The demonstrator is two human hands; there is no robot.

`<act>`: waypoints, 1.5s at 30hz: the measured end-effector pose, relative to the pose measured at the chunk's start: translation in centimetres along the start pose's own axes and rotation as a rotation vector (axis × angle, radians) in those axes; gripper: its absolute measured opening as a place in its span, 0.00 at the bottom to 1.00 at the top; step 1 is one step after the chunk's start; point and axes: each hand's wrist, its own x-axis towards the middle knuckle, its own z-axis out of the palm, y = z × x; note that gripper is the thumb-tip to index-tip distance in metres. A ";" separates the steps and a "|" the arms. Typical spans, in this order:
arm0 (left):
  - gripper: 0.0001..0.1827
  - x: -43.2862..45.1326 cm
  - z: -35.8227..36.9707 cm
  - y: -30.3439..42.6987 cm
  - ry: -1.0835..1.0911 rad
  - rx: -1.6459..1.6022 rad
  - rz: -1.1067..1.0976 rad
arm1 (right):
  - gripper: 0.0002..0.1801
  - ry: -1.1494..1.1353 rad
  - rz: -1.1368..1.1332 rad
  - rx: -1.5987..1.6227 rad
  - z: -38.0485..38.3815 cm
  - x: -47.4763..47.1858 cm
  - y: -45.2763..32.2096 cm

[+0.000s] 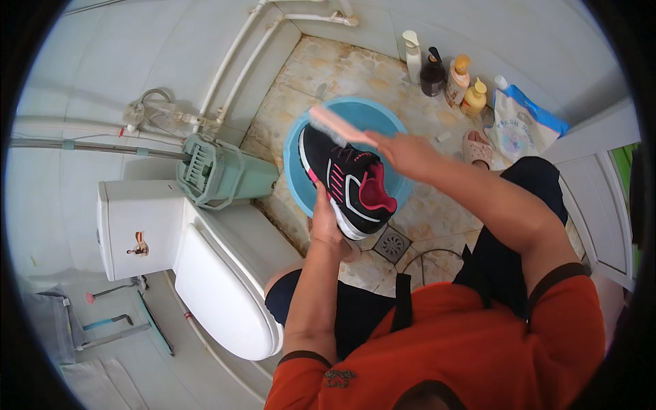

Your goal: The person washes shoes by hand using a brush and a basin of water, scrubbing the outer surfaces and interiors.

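Note:
Over a round light-blue plastic basin (382,111), my left hand (326,218) grips a black sneaker (353,179) with pink and white trim by its white sole. The shoe is tilted, its toe up and left, its pink-lined opening toward me. My right hand (405,154) is closed around the handle of a pink scrubbing brush (338,125). The pale bristles are at the shoe's toe and lace area, slightly blurred; whether they touch it, I cannot tell. Most of the basin's inside is hidden behind the shoe and brush.
A white toilet (220,297) stands at left, beside a green mop bucket (230,171) with a mop. Several pump bottles (433,77) and a detergent pouch (523,123) line the wall. A floor drain (393,244) lies below the basin; a white door (589,205) is at right.

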 end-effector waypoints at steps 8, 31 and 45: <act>0.30 0.9 -1.2 2.3 0.349 1.101 0.908 | 0.22 0.341 0.153 0.462 -2.1 2.1 4.5; 0.27 -5.4 -5.9 12.2 0.125 -0.457 0.550 | 0.23 -0.358 0.292 1.163 -2.3 -1.1 -2.0; 0.25 -17.6 -23.9 16.2 0.669 -0.519 0.787 | 0.21 -0.364 0.313 1.108 -1.5 -1.8 -2.1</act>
